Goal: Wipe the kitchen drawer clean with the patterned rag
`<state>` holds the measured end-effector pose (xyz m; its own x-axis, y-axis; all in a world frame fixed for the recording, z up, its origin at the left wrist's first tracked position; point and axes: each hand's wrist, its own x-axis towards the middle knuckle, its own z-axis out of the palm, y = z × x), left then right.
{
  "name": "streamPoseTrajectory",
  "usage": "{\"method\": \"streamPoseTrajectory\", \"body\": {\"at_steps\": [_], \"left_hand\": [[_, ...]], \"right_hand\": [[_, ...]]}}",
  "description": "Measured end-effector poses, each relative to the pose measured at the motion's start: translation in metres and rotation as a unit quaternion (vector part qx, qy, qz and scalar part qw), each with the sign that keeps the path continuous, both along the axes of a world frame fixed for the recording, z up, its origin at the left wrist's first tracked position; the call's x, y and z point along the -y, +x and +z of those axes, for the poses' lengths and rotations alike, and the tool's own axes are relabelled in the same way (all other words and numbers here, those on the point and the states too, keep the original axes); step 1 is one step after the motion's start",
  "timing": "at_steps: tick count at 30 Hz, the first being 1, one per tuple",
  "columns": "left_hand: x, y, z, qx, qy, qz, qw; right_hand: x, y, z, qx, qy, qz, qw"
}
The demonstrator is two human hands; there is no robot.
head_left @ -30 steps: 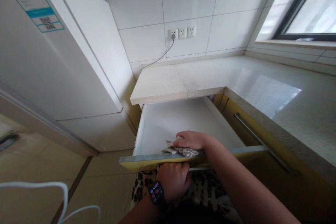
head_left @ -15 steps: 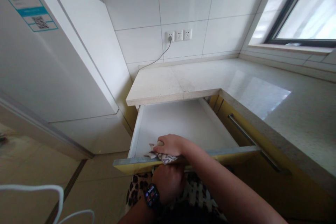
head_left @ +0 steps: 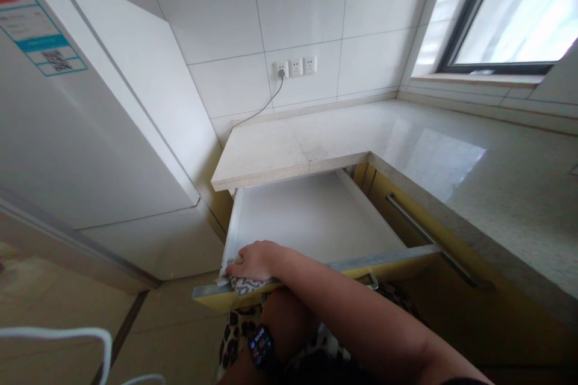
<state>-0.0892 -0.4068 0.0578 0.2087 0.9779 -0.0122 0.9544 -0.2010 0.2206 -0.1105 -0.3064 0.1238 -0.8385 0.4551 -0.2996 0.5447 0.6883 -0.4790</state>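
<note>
My right hand (head_left: 258, 260) is closed on a patterned cloth (head_left: 246, 284), pressed on the top edge of the drawer front near its left corner. The pulled-out drawer (head_left: 311, 216) has a white inside and a yellow front (head_left: 217, 301). Below that front, my left hand (head_left: 286, 310), with a black watch on its wrist, is closed at the metal drawer handle (head_left: 372, 280). My right forearm crosses over it and hides most of its fingers.
A pale stone countertop (head_left: 266, 153) runs above the drawer and turns along the right. At left stands a white fridge (head_left: 112, 132). A yellow cabinet with a long bar handle (head_left: 433, 237) is on the right. White cable (head_left: 58, 333) shows at lower left.
My right hand has slid the cloth leftward along the drawer front's top edge to near the corner. More of the handle's right end shows. The view has shifted slightly.
</note>
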Motion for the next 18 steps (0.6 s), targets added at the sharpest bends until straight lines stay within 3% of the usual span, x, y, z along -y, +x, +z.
{"method": "streamPoseTrajectory", "body": {"at_steps": [8, 13, 18], "left_hand": [[0.006, -0.002, 0.011, 0.031, -0.015, -0.023, 0.999], [0.010, -0.004, 0.010, -0.027, -0.024, -0.026, 0.999], [0.011, -0.005, 0.008, -0.018, -0.006, -0.026, 0.999]], "right_hand": [[-0.008, 0.065, 0.006, 0.005, 0.049, -0.064, 0.997], [-0.028, 0.129, 0.008, 0.010, 0.060, -0.094, 0.994], [-0.054, 0.207, 0.003, 0.018, 0.054, -0.199, 0.978]]}}
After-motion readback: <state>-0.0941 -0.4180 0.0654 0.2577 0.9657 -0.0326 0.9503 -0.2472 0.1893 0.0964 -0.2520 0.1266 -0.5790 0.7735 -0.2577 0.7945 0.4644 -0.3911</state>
